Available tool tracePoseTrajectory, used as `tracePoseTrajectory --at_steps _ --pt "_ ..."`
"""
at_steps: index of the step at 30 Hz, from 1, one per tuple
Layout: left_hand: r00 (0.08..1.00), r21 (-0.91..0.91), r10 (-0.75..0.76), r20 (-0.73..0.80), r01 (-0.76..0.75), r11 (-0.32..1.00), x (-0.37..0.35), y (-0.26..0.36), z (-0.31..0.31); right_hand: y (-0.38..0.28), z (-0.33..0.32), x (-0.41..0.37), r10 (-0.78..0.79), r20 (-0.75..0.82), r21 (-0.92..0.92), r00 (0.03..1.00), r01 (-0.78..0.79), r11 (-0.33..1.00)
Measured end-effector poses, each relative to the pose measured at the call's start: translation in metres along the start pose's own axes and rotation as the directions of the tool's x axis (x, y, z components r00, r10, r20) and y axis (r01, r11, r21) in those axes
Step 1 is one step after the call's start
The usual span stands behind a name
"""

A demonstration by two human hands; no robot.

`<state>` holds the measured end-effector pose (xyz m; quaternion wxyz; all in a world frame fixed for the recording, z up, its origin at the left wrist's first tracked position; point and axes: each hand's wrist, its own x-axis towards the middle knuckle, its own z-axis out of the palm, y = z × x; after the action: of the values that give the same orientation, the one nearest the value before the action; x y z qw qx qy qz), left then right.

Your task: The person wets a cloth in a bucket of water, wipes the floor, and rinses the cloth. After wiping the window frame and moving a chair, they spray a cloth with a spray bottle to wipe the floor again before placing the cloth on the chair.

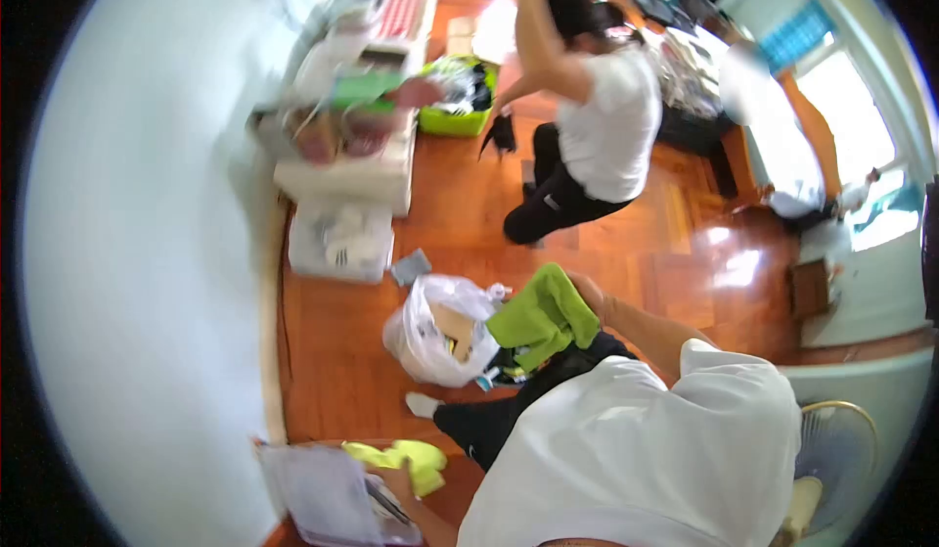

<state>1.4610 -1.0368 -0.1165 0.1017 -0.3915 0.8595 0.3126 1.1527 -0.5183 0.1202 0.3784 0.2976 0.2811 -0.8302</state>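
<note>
My right hand (pixel 585 295) is closed on a green cloth (pixel 544 318), which hangs spread out over my dark-trousered lap. A white plastic bag (pixel 423 343) stands open beside the cloth, with a piece of cardboard and small items inside. At the lower left, my left hand (pixel 396 483) is against a yellow cloth (pixel 423 459) at the edge of a pale plastic box (pixel 318 493). Its fingers are blurred and partly hidden, so I cannot see whether it grips the cloth or the box.
Another person (pixel 611 121) in a white shirt crouches ahead with an arm raised. A lime-green bin (pixel 455 124) of clothes stands by a long white bench (pixel 391 170). A clear plastic box (pixel 337 244) sits on the wooden floor. Behind me at right is a fan (pixel 831 459).
</note>
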Motion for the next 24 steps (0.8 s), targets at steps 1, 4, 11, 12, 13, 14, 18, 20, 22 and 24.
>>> tracePoseTrajectory --at_steps 1,4,11,12,13,14,18,20,22,24 --pt "0.993 -0.135 0.100 0.070 -0.090 0.987 -0.024 0.060 0.002 -0.025 -0.032 -0.018 -0.021 -0.017 -0.022 1.000 0.020 1.000" --pt "0.997 0.151 0.067 -0.025 -0.062 0.987 -0.073 0.214 0.015 -0.091 -0.137 -0.060 -0.123 -0.058 0.032 0.991 0.125 0.992" --pt "0.955 0.273 0.284 -0.081 -0.253 0.928 -0.142 0.340 0.098 -0.208 -0.348 -0.178 -0.277 -0.254 0.232 0.927 0.337 0.913" --pt "0.961 0.314 0.275 -0.037 -0.250 0.916 -0.139 0.348 0.109 -0.219 -0.365 -0.200 -0.325 -0.327 0.226 0.888 0.407 0.885" --pt "0.964 0.356 0.266 0.000 -0.249 0.901 -0.135 0.352 0.117 -0.228 -0.375 -0.224 -0.315 -0.335 0.236 0.888 0.403 0.884" --pt "0.963 0.395 0.261 0.068 -0.267 0.879 -0.122 0.349 0.122 -0.234 -0.379 -0.248 -0.394 -0.429 0.224 0.813 0.518 0.825" --pt "0.847 0.541 0.438 0.300 -0.530 0.653 -0.116 0.402 0.137 -0.239 -0.401 -0.310 -0.553 -0.577 0.295 0.602 0.784 0.546" --pt "0.795 0.499 0.538 0.279 -0.599 0.627 -0.136 0.458 0.156 -0.217 -0.428 -0.325 -0.507 -0.728 0.262 0.462 0.870 0.417" --pt "0.790 0.284 0.326 0.518 -0.519 0.806 -0.129 0.485 0.191 -0.194 -0.451 -0.336 -0.471 -0.794 0.222 0.384 0.905 0.363" --pt "0.732 0.181 0.463 0.499 -0.611 0.771 -0.137 0.500 0.230 -0.185 -0.450 -0.349 -0.423 -0.829 0.242 0.365 0.917 0.317"
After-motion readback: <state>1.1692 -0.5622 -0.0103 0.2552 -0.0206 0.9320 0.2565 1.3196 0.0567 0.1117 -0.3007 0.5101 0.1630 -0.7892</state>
